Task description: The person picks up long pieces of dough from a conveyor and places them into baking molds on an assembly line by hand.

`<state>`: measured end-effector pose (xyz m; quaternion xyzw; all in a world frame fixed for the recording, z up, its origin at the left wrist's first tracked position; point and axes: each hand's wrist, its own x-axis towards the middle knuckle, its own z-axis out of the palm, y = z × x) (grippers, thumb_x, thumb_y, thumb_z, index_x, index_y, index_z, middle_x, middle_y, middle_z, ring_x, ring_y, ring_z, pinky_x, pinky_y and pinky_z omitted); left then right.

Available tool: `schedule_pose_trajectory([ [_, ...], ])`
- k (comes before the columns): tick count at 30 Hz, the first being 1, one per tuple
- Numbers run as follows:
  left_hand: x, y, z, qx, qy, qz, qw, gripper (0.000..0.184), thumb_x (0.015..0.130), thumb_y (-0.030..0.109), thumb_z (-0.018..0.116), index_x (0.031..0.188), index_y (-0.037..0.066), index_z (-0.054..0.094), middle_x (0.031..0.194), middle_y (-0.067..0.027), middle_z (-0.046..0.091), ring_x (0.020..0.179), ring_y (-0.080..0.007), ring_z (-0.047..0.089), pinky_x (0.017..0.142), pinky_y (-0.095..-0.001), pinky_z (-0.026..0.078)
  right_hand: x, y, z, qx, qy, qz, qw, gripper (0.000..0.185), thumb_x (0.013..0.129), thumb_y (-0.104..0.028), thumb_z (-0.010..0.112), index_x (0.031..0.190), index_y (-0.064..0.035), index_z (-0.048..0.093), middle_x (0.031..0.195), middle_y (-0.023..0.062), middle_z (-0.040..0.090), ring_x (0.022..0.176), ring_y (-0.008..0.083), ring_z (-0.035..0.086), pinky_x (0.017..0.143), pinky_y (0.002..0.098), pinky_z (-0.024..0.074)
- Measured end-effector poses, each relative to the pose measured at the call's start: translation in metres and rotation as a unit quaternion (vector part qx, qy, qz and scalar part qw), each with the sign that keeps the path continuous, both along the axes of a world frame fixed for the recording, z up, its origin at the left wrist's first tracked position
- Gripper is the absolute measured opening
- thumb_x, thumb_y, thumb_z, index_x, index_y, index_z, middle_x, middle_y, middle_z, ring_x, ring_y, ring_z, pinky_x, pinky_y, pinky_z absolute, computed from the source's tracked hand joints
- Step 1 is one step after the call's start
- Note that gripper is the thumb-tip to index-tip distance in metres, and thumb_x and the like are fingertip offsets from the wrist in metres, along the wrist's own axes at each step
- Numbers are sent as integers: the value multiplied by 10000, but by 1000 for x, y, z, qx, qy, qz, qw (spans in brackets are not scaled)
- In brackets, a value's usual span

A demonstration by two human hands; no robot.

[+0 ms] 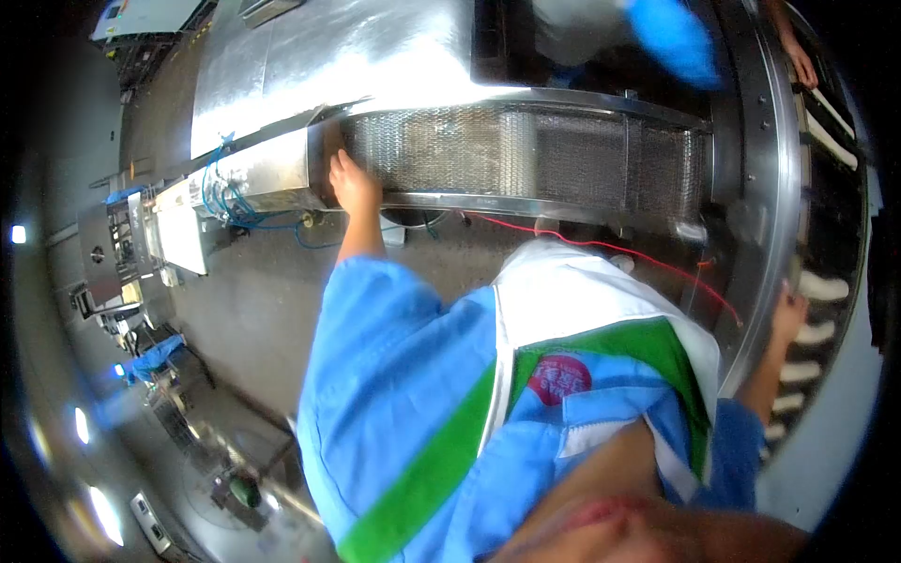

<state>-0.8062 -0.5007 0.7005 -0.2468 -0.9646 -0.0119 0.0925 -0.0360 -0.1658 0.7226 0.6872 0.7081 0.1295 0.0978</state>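
My left hand (355,185) is at the left end of a metal mesh conveyor belt (450,150), its fingers stretched out over the dark end plate and holding nothing visible. On the far right, my right hand (790,314) reaches over a curved metal rim (779,188) to a dark belt. Close to its fingers lies a thick pale strip, like dough (823,286); small size and blur hide whether they grip it. Several similar pale pieces (800,372) line the belt below that hand.
Another person's hand (801,64) is near long pale strips (831,131) at the upper right. A blurred blue shape (671,42) shows at the top. A red cord (601,246) runs beneath the mesh conveyor. Blue cords (225,202) hang by a metal housing (267,174) on the left.
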Motion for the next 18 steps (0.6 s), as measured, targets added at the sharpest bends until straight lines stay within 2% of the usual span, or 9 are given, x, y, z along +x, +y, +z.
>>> schedule_pose_trajectory([
  [1,2,-1,0,14,0,-11,1000,515,708,50,544,1205,-18,430,1242,-204,431,1102,-365,438,928,-405,383,-5,0,0,21,50,-28,998,581,843,-534,437,1168,-61,532,1307,162,406,1210,334,372,972,414,334],
  [2,5,-2,1,13,1,-14,1000,515,708,50,544,1205,-18,430,1242,-204,431,1102,-365,438,928,-405,383,-9,1,2,20,51,-31,998,581,843,-534,437,1168,-61,532,1307,162,406,1210,334,372,972,414,334],
  [4,10,-5,3,32,9,-44,998,491,706,26,518,1187,-29,441,1217,-220,447,1096,-378,437,923,-415,384,-20,4,7,24,67,-75,995,690,800,-614,434,1183,-45,515,1339,150,375,1213,315,375,975,414,329],
  [7,11,-11,1,41,17,-52,998,471,699,19,501,1164,-38,456,1198,-230,457,1086,-384,440,917,-419,388,-16,16,-1,25,28,-66,997,709,798,-643,399,1186,-62,519,1336,142,380,1223,312,362,973,415,330],
  [13,18,-13,8,39,28,-41,998,448,700,28,492,1141,-49,473,1201,-207,463,1079,-374,447,912,-411,393,-8,47,-14,37,22,-38,998,718,799,-664,360,1201,-89,517,1338,144,376,1240,299,339,977,430,324],
  [18,17,-19,10,18,13,-16,1000,453,695,19,503,1145,-28,480,1196,-190,470,1084,-358,447,915,-402,394,-14,63,-17,19,-18,-69,997,721,782,-678,380,1203,-110,519,1328,141,390,1234,300,346,982,427,321],
])
